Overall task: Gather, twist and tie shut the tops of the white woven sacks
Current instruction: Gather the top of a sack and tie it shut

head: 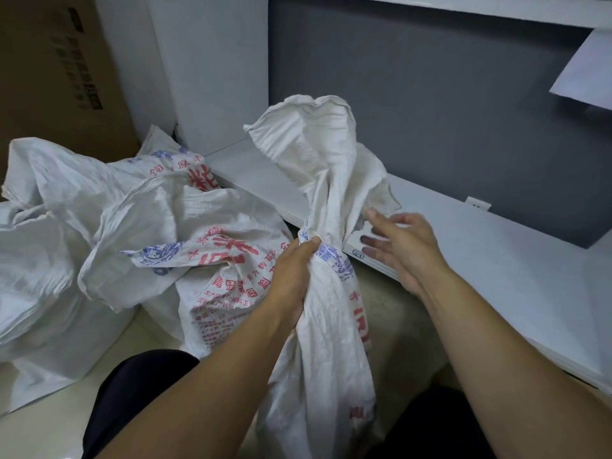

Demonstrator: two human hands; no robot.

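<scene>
With the near sack [326, 346] standing at 6 o'clock, its gathered neck clenched in the left grip [293, 270] and the right grip [402, 250] spread empty toward 3 o'clock, twisting seems in hand; next, that free grip should catch the flared top [314, 137].

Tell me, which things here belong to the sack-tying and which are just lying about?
Part of the job: the gathered sack; the left hand gripping its neck; the right hand, open beside it; the open printed sack; the plain sack farther left.
Just lying about: the cardboard box; the white boards.
</scene>
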